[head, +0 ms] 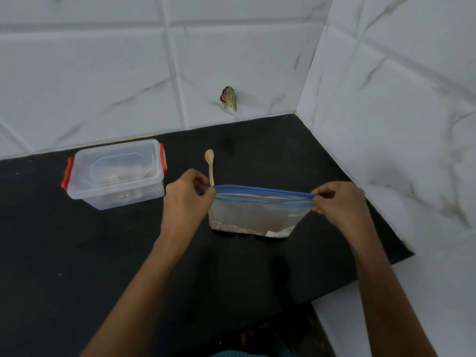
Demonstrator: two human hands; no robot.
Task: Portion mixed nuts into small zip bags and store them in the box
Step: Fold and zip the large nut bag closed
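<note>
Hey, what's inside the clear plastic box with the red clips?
The clear plastic box with red clips has its lid on. Through it, small pale and yellowish shapes show near the bottom; too blurred to identify.

The worktop [77,253] lies open at front left and behind the bag [252,215], up to the back wall [103,73]. The box [116,173] blocks the left rear; the spoon [210,166] lies in the gap between box and bag. The right wall [399,124] stands near.
</note>
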